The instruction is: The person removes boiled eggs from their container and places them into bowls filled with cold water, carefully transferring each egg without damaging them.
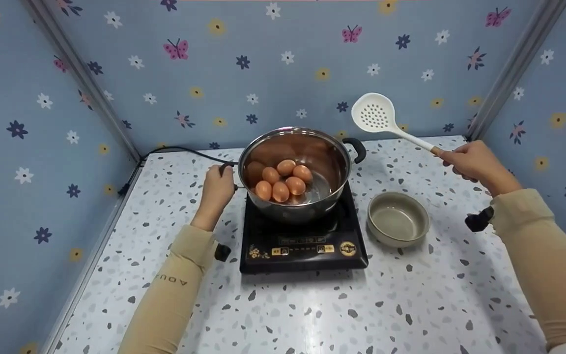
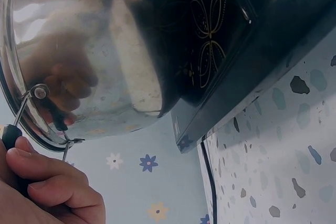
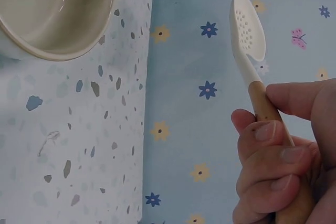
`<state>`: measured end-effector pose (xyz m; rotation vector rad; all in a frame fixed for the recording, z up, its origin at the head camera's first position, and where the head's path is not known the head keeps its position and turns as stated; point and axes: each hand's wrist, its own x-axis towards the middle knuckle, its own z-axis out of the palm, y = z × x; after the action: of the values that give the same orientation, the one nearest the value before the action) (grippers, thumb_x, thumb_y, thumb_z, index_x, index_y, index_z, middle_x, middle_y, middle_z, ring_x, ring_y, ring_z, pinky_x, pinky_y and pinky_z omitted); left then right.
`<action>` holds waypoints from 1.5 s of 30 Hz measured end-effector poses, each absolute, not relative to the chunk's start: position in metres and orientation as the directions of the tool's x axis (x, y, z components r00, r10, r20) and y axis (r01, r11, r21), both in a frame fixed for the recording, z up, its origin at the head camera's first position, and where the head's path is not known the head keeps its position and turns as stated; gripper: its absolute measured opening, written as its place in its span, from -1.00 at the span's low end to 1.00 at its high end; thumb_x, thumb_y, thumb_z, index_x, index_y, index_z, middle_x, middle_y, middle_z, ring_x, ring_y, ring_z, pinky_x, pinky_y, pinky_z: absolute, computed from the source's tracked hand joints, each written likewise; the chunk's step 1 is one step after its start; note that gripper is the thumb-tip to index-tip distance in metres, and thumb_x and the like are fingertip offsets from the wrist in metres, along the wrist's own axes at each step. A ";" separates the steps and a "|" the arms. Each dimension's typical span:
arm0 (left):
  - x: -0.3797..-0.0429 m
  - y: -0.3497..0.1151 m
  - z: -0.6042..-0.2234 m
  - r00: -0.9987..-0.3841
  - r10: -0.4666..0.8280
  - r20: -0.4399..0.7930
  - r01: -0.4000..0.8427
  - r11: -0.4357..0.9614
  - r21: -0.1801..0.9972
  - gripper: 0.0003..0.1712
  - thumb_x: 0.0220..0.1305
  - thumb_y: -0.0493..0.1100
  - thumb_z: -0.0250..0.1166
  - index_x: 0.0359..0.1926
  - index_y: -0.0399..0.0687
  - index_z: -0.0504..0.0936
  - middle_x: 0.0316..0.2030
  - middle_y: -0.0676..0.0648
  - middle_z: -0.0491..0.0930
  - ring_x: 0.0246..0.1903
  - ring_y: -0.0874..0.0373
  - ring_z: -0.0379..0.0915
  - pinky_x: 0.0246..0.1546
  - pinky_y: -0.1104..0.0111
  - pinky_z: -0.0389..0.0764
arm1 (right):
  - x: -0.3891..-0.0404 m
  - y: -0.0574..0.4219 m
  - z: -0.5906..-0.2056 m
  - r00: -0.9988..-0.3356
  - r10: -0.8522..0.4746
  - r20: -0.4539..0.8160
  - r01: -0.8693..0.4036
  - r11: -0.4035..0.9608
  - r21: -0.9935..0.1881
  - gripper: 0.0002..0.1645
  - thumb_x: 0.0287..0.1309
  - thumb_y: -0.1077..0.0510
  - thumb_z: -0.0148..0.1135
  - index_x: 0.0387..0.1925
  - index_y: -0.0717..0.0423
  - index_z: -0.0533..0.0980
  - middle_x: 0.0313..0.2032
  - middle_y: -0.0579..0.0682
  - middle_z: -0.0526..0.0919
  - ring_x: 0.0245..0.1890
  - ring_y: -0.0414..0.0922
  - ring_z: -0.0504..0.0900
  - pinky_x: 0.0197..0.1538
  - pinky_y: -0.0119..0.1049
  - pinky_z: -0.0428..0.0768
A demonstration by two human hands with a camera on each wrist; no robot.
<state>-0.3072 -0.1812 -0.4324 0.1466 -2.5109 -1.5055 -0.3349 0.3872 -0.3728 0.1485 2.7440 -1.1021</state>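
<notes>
A steel pot [image 1: 298,212] stands on a black induction cooker [image 1: 302,258], with several brown eggs [image 1: 280,191] gathered in its left part. My left hand [image 1: 218,189] grips the pot's left black handle; in the left wrist view the curled fingers [image 2: 58,179] wrap that handle beside the rim. My right hand [image 1: 477,164] holds a white slotted skimmer [image 1: 374,113] by its wooden handle, raised up and right of the pot. In the right wrist view fingers and thumb close round the wooden handle [image 3: 268,108], and the skimmer's perforated head points away from the hand.
A grey-green bowl [image 1: 397,221] sits right of the cooker, below the skimmer. The pot's right handle [image 1: 355,150] sticks out toward the back right. A black cord [image 1: 184,149] runs behind the pot to the left. Patterned walls [image 1: 288,64] enclose the speckled table [image 1: 283,309] at back and sides.
</notes>
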 end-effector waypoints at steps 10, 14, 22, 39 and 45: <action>-0.307 -0.181 -0.433 -0.971 -0.198 0.134 0.027 0.465 0.885 -0.68 0.71 -0.12 -0.10 -0.28 -0.13 0.35 -0.34 -0.12 0.28 -0.37 0.00 0.21 -0.26 0.20 0.31 | -0.326 0.382 -0.347 -0.991 0.014 -0.136 0.101 0.747 -0.657 -0.22 0.53 -0.37 0.17 0.00 0.33 0.68 -0.63 -0.17 0.46 -0.65 -0.23 0.31 -0.55 -0.23 0.37; -0.307 -0.181 -0.432 -0.972 -0.191 0.136 0.032 0.467 0.884 -0.68 0.71 -0.12 -0.11 -0.30 -0.12 0.33 -0.35 -0.12 0.27 -0.39 0.01 0.20 -0.27 0.20 0.31 | -0.323 0.381 -0.341 -0.992 0.017 -0.125 0.095 0.757 -0.646 -0.24 0.55 -0.33 0.17 0.03 0.37 0.67 -0.62 -0.17 0.47 -0.64 -0.22 0.33 -0.56 -0.24 0.37; -0.308 -0.181 -0.432 -0.973 -0.192 0.125 0.023 0.464 0.885 -0.69 0.72 -0.11 -0.11 -0.26 -0.14 0.34 -0.31 -0.13 0.29 -0.35 -0.01 0.24 -0.24 0.20 0.32 | -0.321 0.371 -0.330 -0.993 0.004 -0.122 0.082 0.766 -0.638 -0.29 0.58 -0.23 0.15 0.08 0.41 0.66 -0.59 -0.15 0.49 -0.61 -0.21 0.35 -0.56 -0.26 0.38; -0.309 -0.179 -0.430 -0.972 -0.207 0.114 -0.007 0.510 0.860 -0.65 0.71 -0.11 -0.11 -0.10 -0.32 0.45 -0.22 -0.22 0.41 -0.16 -0.13 0.36 -0.01 0.02 0.44 | -0.307 0.347 -0.309 -0.998 -0.030 -0.060 0.010 0.815 -0.579 -0.31 0.58 -0.22 0.16 -0.01 0.40 0.70 -0.57 -0.11 0.50 -0.56 -0.17 0.38 -0.53 -0.26 0.38; -0.308 -0.180 -0.431 -0.972 -0.202 0.118 -0.001 0.507 0.862 -0.65 0.71 -0.12 -0.11 -0.10 -0.33 0.45 -0.23 -0.21 0.40 -0.19 -0.11 0.35 -0.06 0.07 0.41 | -0.303 0.336 -0.305 -0.998 -0.053 -0.022 -0.033 0.845 -0.534 -0.32 0.58 -0.22 0.16 -0.02 0.38 0.74 -0.53 -0.06 0.54 -0.53 -0.15 0.38 -0.52 -0.26 0.39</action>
<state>-0.3082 -0.1803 -0.4308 0.1738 -2.5448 -1.4555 -0.3026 0.3359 -0.3052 -0.0700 2.9825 -0.8621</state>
